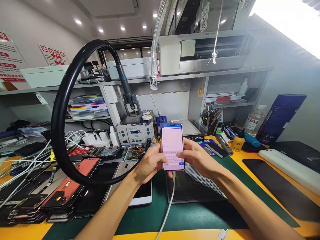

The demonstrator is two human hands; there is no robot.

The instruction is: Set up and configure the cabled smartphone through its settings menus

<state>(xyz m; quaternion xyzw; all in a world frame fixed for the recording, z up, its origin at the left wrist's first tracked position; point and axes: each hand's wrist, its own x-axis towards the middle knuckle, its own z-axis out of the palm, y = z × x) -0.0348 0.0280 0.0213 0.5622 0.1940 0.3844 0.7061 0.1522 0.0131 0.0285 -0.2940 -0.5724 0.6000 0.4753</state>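
Closest to the camera, had the bare left forearm (116, 206) and right forearm (250, 205), with a loose white plug (222, 234) lying between at the near edge of the yellow table (190, 235). Held the phone (173, 141) up over a perforated dark pad (200, 181) and green mat (197, 216), screen toward the camera, left hand (150, 163) and right hand (197, 154) at the sides. Kept the fingers closed around both edges, thumbs over the lit keyboard; could not tell whether pressing.

Judged the white cable (173, 190) below the phone the likeliest trouble: could have dragged the phone down or strained the connection, if snagged by a forearm. Feared also a wrong key, given thumbs covering part of the small keyboard, and a drop from so light a grip at the edges.

Saw the black hose (55, 110) looping close behind the left hand, contact unclear, hence in the way of any leftward swing. Noted stacked phone parts (25, 206) on the left, a control station (136, 133) behind, and to the right a yellow bottle (238, 142), a dark slab (280, 186) and a long white case (287, 168), crowding that side.
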